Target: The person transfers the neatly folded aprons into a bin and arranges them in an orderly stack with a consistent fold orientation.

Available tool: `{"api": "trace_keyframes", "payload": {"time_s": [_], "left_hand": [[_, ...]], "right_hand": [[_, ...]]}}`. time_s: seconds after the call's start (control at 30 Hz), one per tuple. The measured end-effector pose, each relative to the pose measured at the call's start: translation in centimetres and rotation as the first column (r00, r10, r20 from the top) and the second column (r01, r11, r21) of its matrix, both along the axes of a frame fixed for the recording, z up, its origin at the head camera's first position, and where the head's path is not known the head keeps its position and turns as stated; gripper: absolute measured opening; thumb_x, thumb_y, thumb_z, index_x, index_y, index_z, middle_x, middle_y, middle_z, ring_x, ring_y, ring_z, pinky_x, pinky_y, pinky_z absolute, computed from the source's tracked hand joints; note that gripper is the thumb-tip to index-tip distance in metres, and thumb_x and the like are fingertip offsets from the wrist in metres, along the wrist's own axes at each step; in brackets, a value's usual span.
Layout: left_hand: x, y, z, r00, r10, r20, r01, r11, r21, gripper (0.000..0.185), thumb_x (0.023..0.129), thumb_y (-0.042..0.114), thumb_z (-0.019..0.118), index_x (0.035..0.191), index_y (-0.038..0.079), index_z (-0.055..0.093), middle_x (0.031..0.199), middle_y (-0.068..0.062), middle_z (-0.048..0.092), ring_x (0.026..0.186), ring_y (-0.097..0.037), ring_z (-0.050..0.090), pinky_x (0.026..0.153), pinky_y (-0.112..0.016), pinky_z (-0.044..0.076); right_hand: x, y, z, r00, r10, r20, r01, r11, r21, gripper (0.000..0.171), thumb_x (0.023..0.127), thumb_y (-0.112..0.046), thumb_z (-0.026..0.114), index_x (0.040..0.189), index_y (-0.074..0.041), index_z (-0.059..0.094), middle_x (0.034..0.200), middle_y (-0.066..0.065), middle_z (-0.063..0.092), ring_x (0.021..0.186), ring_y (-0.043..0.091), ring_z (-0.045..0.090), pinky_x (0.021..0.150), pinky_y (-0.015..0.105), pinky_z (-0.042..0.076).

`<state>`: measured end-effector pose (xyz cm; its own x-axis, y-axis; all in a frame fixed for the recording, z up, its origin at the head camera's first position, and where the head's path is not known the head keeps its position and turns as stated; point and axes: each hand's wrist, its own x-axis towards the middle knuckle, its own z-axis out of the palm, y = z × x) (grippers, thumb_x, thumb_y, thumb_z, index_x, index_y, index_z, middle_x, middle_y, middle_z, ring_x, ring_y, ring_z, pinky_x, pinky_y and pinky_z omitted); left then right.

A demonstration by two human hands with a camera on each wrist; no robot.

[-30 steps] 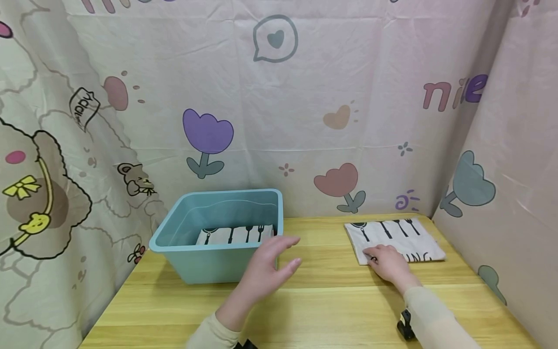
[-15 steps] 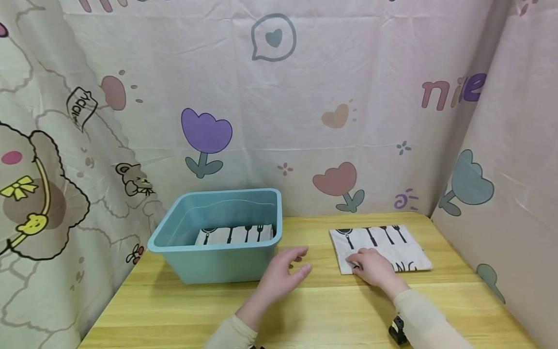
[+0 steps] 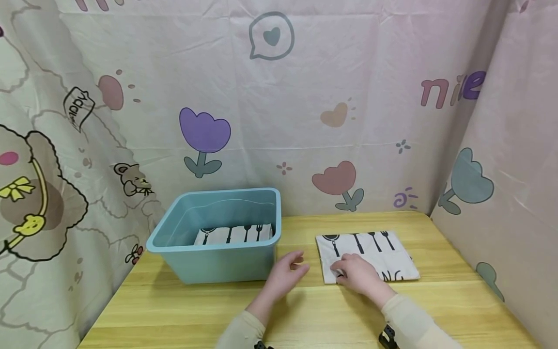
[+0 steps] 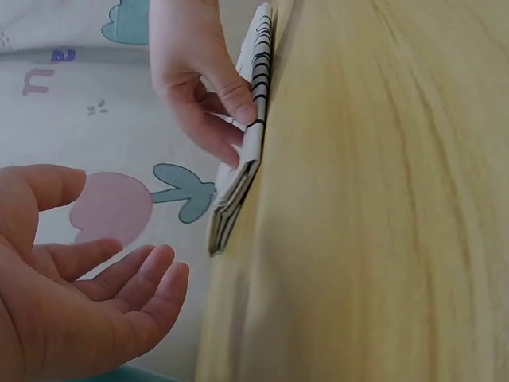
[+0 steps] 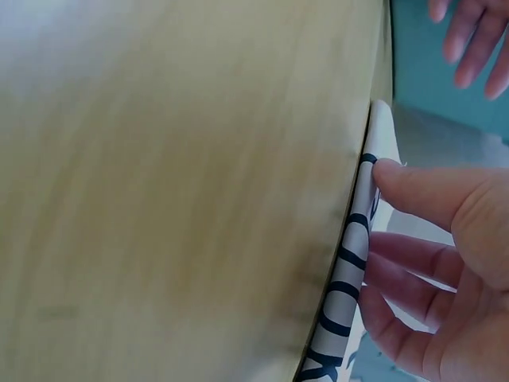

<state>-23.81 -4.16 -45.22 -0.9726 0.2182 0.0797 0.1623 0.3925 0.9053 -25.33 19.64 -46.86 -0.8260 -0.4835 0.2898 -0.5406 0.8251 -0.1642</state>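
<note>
A folded white dish towel, printed with black kitchen utensils and lettering, lies flat on the table at the right. My right hand holds it near its front left corner, fingers bent on the top and the thumb against the front edge. Folded layers show at the towel's end in the left wrist view. Between the towel and a blue-green bin, my left hand hovers low over the wood, palm turned toward the towel, fingers loosely bent, holding nothing.
Inside the bin lies another folded towel with the same utensil print, its lower part hidden by the front wall. Printed curtains hang behind and on both sides of the wooden table.
My right hand has slid the towel left and toward me across the table. The left hand has moved down and right, from the bin's front corner toward the towel.
</note>
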Motion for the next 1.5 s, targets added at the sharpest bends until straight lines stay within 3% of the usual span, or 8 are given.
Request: {"api": "trace_keyframes", "payload": {"time_s": [0.1, 0.23, 0.73, 0.87, 0.97, 1.1, 1.27, 1.5], "left_hand": [[-0.3, 0.1, -0.6, 0.997, 0.048, 0.059, -0.050, 0.998, 0.036, 0.055, 0.094, 0.030, 0.068, 0.139, 0.001, 0.053, 0.128, -0.015, 0.061, 0.111, -0.030, 0.059, 0.081, -0.040, 0.056], [-0.6, 0.1, -1.0, 0.993, 0.089, 0.073, -0.093, 0.994, 0.058, 0.056, 0.094, 0.028, 0.069, 0.138, -0.001, 0.053, 0.125, -0.017, 0.061, 0.109, -0.031, 0.060, 0.082, -0.041, 0.056], [-1.0, -0.3, -1.4, 0.991, 0.106, 0.079, -0.112, 0.990, 0.081, 0.056, 0.095, 0.024, 0.066, 0.138, -0.007, 0.049, 0.127, -0.025, 0.058, 0.114, -0.039, 0.058, 0.084, -0.047, 0.055], [-1.0, -0.1, -1.3, 0.988, 0.123, 0.095, -0.129, 0.989, 0.066, 0.056, 0.095, 0.025, 0.066, 0.138, -0.006, 0.050, 0.127, -0.024, 0.058, 0.114, -0.039, 0.057, 0.084, -0.047, 0.055], [-0.9, 0.2, -1.4, 0.984, 0.134, 0.113, -0.141, 0.989, 0.053, 0.056, 0.095, 0.027, 0.066, 0.138, -0.005, 0.050, 0.127, -0.022, 0.059, 0.115, -0.039, 0.057, 0.086, -0.047, 0.055], [-0.9, 0.5, -1.3, 0.981, 0.143, 0.134, -0.152, 0.987, 0.060, 0.057, 0.095, 0.029, 0.066, 0.139, -0.005, 0.050, 0.128, -0.022, 0.058, 0.116, -0.038, 0.056, 0.090, -0.050, 0.053], [-0.8, 0.8, -1.0, 0.974, 0.146, 0.174, -0.167, 0.980, 0.111, 0.064, 0.094, 0.033, 0.066, 0.141, -0.006, 0.047, 0.132, -0.025, 0.055, 0.120, -0.041, 0.053, 0.093, -0.052, 0.050], [-0.9, 1.1, -0.6, 0.962, 0.165, 0.217, -0.198, 0.971, 0.137, 0.068, 0.094, 0.037, 0.066, 0.142, -0.006, 0.045, 0.134, -0.025, 0.053, 0.119, -0.039, 0.053, 0.096, -0.054, 0.047]], "right_hand": [[0.2, -0.7, -0.2, 1.000, 0.022, -0.013, -0.023, 1.000, -0.005, 0.027, 0.073, -0.010, 0.083, 0.100, -0.013, 0.077, 0.077, -0.005, 0.052, 0.068, 0.013, 0.047, 0.058, 0.030, 0.043], [0.5, -1.6, -0.2, 0.998, 0.055, -0.039, -0.056, 0.998, -0.025, 0.028, 0.071, -0.010, 0.083, 0.098, -0.013, 0.077, 0.075, -0.007, 0.050, 0.067, 0.012, 0.045, 0.056, 0.028, 0.041], [2.1, -4.0, -0.1, 0.993, 0.116, -0.001, -0.116, 0.992, -0.050, 0.029, 0.071, -0.011, 0.084, 0.098, -0.013, 0.076, 0.076, -0.006, 0.051, 0.067, 0.009, 0.045, 0.056, 0.025, 0.040], [2.1, -3.8, 0.4, 0.989, 0.137, 0.053, -0.132, 0.988, -0.082, 0.028, 0.076, -0.013, 0.082, 0.103, -0.012, 0.075, 0.080, -0.004, 0.059, 0.068, 0.008, 0.049, 0.060, 0.026, 0.045], [2.0, -3.1, 0.9, 0.985, 0.123, 0.122, -0.106, 0.984, -0.140, 0.027, 0.081, -0.015, 0.078, 0.107, -0.009, 0.074, 0.087, -0.001, 0.067, 0.074, 0.011, 0.058, 0.067, 0.031, 0.051], [1.8, -1.8, 1.4, 0.984, 0.046, 0.172, -0.008, 0.977, -0.214, 0.026, 0.087, -0.018, 0.075, 0.111, -0.008, 0.072, 0.096, 0.003, 0.071, 0.083, 0.017, 0.066, 0.075, 0.037, 0.055], [1.3, 0.3, 1.9, 0.981, -0.080, 0.179, 0.127, 0.955, -0.266, 0.028, 0.087, -0.017, 0.075, 0.113, -0.007, 0.072, 0.102, 0.006, 0.072, 0.087, 0.020, 0.067, 0.079, 0.041, 0.055], [0.7, 3.7, 2.3, 0.970, -0.156, 0.188, 0.208, 0.931, -0.301, 0.032, 0.089, -0.014, 0.073, 0.118, 0.000, 0.068, 0.110, 0.014, 0.070, 0.093, 0.027, 0.066, 0.085, 0.048, 0.053]]}}
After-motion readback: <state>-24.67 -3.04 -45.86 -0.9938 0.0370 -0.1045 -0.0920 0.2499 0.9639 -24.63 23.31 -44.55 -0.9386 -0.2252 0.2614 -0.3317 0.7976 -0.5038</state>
